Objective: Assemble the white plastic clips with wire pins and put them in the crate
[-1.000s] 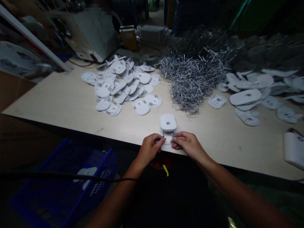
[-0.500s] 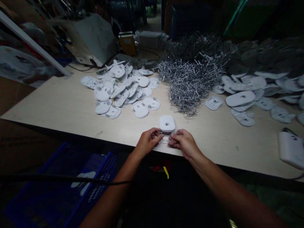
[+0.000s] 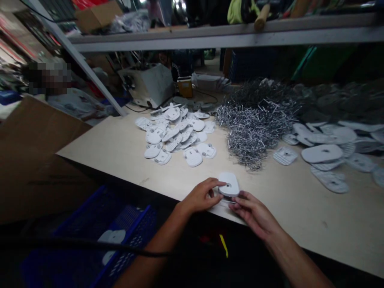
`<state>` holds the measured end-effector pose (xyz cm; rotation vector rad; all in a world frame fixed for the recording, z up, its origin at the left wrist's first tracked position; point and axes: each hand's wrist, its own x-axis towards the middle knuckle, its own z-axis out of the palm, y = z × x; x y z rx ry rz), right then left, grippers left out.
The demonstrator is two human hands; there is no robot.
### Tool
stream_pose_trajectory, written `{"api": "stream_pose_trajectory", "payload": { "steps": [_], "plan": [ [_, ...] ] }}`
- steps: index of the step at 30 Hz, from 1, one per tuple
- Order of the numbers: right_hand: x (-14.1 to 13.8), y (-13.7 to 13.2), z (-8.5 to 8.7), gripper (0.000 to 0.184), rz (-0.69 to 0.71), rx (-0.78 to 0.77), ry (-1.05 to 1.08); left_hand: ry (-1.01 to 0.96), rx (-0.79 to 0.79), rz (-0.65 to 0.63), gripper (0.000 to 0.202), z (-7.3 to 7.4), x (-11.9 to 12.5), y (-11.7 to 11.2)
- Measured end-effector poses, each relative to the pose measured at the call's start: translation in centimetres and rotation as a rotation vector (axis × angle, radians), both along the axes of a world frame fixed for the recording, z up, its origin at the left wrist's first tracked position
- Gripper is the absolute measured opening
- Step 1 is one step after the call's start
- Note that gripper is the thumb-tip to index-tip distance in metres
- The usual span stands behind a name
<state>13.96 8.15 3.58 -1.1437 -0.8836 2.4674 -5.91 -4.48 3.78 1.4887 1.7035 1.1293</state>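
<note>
A white plastic pad (image 3: pixel 229 185) with rounded corners and a small dark hole lies near the front edge of the table. My left hand (image 3: pixel 205 195) grips its left side, index finger over the top near the hole, thumb at the near edge. At the near right corner, the fingers of my right hand (image 3: pixel 255 212) are closed against the pad. A thin, pale strip shows between my fingertips under the near edge; whether it is a pin or part of the pad I cannot tell.
Behind lie a heap of thin metal pins (image 3: pixel 255 124), a pile of white plastic pads (image 3: pixel 180 134) and more pads (image 3: pixel 322 154) at right. A blue crate (image 3: pixel 141 228) stands below left. A shelf (image 3: pixel 210 38) spans the back; a person (image 3: pixel 72 98) sits far left.
The view has tilted up and shifted left, bringing the shelf and a person into sight. My left index finger has moved from the pad's near edge onto its top.
</note>
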Motion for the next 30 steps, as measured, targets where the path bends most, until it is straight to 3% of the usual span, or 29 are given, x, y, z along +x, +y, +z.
{"api": "stream_pose_trajectory", "payload": {
  "steps": [3,6,12,15,21,26,30],
  "plan": [
    [0.2,0.2,-0.1,0.066,-0.031,0.091,-0.015,0.001,0.041,0.078,0.053,-1.3,0.5,0.3],
    [0.8,1.0,-0.6,0.067,0.052,0.239,-0.042,-0.003,0.087,0.191,0.047,-2.6,0.9,0.8],
    [0.7,4.4,-2.0,0.050,0.276,0.981,-0.098,-0.053,0.117,0.232,0.046,-3.4,1.2,1.1],
    [-0.5,5.3,-2.7,0.037,0.303,1.168,-0.083,-0.046,0.137,0.281,0.042,-3.4,1.7,1.3],
    [-2.1,4.9,-3.6,0.032,0.254,1.249,-0.104,-0.002,0.197,0.373,0.030,-3.8,2.2,2.2],
    [-1.9,5.3,-4.0,0.037,0.272,1.092,-0.102,-0.045,0.165,0.346,0.038,-3.7,1.5,2.0],
    [-1.4,5.6,-3.5,0.040,0.316,1.043,-0.029,-0.078,0.081,0.378,0.042,-2.6,1.1,0.7]
  ]
}}
